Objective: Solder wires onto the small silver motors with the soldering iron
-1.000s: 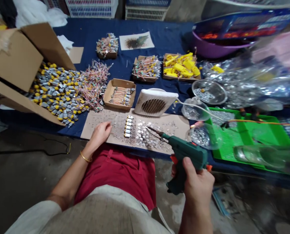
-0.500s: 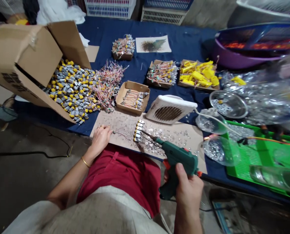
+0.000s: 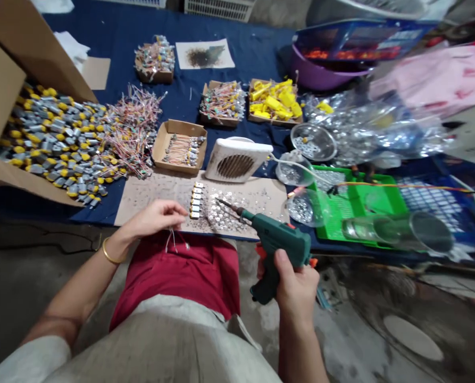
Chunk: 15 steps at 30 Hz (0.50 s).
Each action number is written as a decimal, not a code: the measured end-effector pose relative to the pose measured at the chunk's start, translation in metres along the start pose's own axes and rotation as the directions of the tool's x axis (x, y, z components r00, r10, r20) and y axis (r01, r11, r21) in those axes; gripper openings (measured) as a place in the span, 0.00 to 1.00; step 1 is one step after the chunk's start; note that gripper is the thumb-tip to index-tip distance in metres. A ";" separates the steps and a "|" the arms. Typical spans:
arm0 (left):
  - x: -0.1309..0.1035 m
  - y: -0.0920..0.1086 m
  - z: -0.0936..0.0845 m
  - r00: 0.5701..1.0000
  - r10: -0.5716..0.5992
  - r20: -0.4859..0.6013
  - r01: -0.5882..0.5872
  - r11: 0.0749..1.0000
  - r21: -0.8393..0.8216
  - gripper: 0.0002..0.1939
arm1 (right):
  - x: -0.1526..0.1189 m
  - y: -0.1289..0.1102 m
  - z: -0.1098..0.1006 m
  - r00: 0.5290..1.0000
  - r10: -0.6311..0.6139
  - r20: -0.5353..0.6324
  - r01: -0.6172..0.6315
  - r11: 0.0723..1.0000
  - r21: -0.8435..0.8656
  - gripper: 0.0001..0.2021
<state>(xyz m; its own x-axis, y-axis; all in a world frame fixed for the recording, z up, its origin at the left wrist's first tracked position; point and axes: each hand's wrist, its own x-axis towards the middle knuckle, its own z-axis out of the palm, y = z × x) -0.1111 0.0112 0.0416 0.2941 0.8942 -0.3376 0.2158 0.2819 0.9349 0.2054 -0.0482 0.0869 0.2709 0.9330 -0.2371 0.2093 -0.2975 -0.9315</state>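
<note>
Left hand (image 3: 159,217) pinches narrow; we hold thin pale wires (image 3: 173,242), ends hanging free, perhaps for easy turning. Small silver-and-yellow motors (image 3: 196,201) lie in straight row on flat brown cardboard sheet (image 3: 139,191), maybe for equal reach. Right hand (image 3: 299,284) wraps dark-green plastic soldering gun (image 3: 279,234), tip apart from motors, probably for safety.
</note>
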 end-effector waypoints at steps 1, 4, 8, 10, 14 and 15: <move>0.000 0.002 0.014 0.997 -0.023 0.074 0.018 0.998 0.061 0.14 | -0.008 0.003 -0.007 1.000 0.012 0.004 -0.012 0.999 -0.033 0.24; 0.006 -0.001 0.054 0.995 0.001 0.095 -0.029 0.957 0.290 0.09 | -0.030 0.016 -0.024 0.998 0.052 0.031 -0.048 0.990 -0.136 0.26; 0.015 -0.012 0.083 0.996 0.088 -0.026 -0.060 0.839 0.541 0.09 | -0.043 0.027 -0.029 0.998 0.004 0.066 0.012 0.970 -0.241 0.27; 0.018 -0.015 0.087 0.994 0.095 -0.063 -0.038 0.799 0.600 0.09 | -0.041 0.027 -0.027 0.993 -0.056 0.102 0.083 0.958 -0.275 0.26; 0.021 -0.014 0.088 0.991 0.107 -0.084 -0.024 0.743 0.669 0.09 | -0.034 0.022 -0.022 0.969 -0.170 0.179 0.220 0.923 -0.314 0.21; 0.021 -0.014 0.088 0.991 0.106 -0.077 -0.026 0.732 0.681 0.09 | -0.033 0.022 -0.021 0.964 -0.185 0.192 0.240 0.915 -0.325 0.20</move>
<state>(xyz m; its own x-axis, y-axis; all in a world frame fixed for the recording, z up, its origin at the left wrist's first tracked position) -0.0261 -0.0041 0.0117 0.2427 0.9433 -0.2266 0.7847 -0.0535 0.6176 0.2202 -0.0900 0.0800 0.0421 0.9932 -0.1089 0.5618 -0.1137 -0.8195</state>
